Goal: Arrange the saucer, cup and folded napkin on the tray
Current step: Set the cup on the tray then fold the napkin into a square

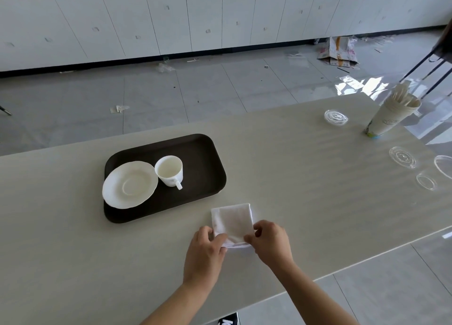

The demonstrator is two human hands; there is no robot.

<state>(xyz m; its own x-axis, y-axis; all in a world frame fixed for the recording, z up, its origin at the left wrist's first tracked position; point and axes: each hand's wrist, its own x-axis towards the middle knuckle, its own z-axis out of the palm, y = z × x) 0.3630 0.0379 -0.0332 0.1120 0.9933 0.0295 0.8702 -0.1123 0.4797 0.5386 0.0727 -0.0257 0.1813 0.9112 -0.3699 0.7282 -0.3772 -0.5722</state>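
A dark brown tray (200,153) lies on the pale table. On its left part rests a white saucer (129,184). A white cup (169,170) stands upright beside the saucer on the tray, handle towards me. A white folded napkin (232,221) lies on the table just right of the tray's near corner. My left hand (204,254) pinches the napkin's near left corner. My right hand (271,243) pinches its near right edge.
At the table's far right stand a stack of paper cups (389,115) with wooden sticks and several clear plastic lids (336,117). The table's near edge (342,271) runs diagonally on the right. Litter and cardboard (337,52) lie on the floor beyond.
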